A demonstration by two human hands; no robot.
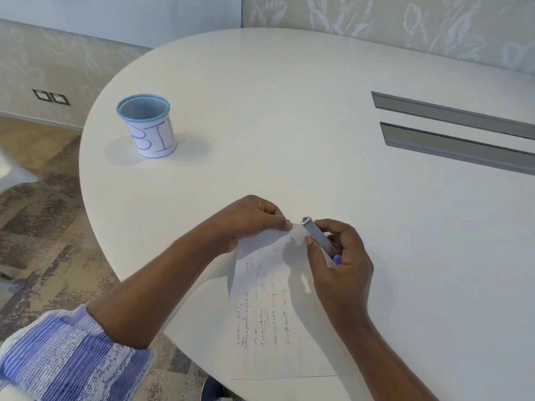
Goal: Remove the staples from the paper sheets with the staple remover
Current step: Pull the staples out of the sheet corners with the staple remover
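Note:
White paper sheets (266, 302) with handwritten lines lie on the white table (289, 125), the far end lifted. My left hand (249, 219) pinches the sheets' far corner between thumb and fingers. My right hand (340, 256) holds a slim silver staple remover (318, 237) with a blue end, its metal tip pointing at the pinched corner, just right of my left fingertips. No staple is visible at this size.
A blue-rimmed mesh cup (147, 125) wrapped in paper marked "BIN" stands far left on the table. Two grey cable slots (451, 131) run across the right side. The table's curved edge drops to a patterned floor at left.

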